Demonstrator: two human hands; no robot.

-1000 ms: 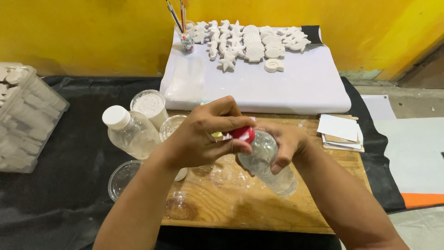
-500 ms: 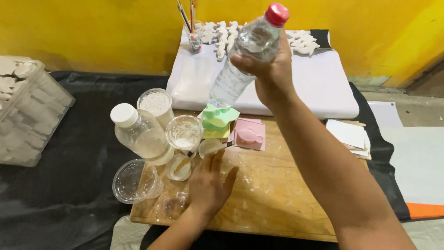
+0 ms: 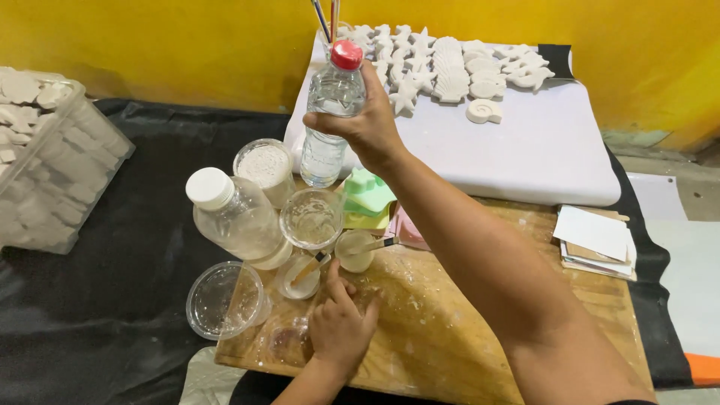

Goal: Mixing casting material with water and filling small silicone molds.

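**Water bottle held above the back edge of the board**

Over the board's back left corner, the right hand (image 3: 358, 120) has its fingers wrapped round the shoulder of a clear red-capped bottle (image 3: 330, 120), holding it upright and off the surface, cap on; that grip high on the neck keeps the bottle steady and clear of the cups below. Down near the front edge of the wooden board (image 3: 465, 330), the left hand (image 3: 339, 324) rests with fingers loosely curled, fingertips touching a small clear cup (image 3: 300, 276) that has a stick lying in it, probably to steady it. A white-capped bottle (image 3: 234, 219) leans beside a taller clear cup (image 3: 310, 219). Behind, white plaster shells (image 3: 450, 71) sit drying along the far edge of a white slab (image 3: 540, 150).

Both forearms run out of frame, and the cups' contents are hard to read.
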